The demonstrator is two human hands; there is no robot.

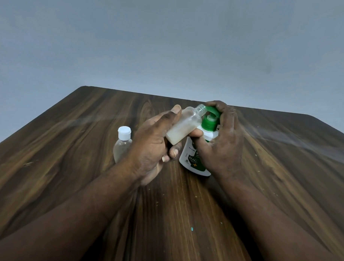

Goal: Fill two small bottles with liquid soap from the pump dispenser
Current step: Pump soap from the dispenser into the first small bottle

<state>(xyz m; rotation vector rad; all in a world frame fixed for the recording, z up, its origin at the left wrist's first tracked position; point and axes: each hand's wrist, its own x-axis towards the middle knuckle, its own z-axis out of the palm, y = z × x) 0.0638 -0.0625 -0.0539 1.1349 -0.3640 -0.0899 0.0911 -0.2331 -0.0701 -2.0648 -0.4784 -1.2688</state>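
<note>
My left hand (154, 148) grips a small clear bottle (183, 125), uncapped and tilted, its open mouth right at the green pump spout. Whitish liquid lies in its lower part. The pump dispenser (195, 157) is white with a green label and a green pump head (210, 117), and it stands on the table. My right hand (223, 136) wraps round the dispenser, with fingers curled over the top of the pump head and the thumb against its neck. A second small clear bottle (122, 146) with a white cap stands upright just left of my left hand.
The dark wooden table (189, 217) runs to a far edge just behind the hands, against a plain grey wall. Small crumbs and specks dot the wood on the right and in front.
</note>
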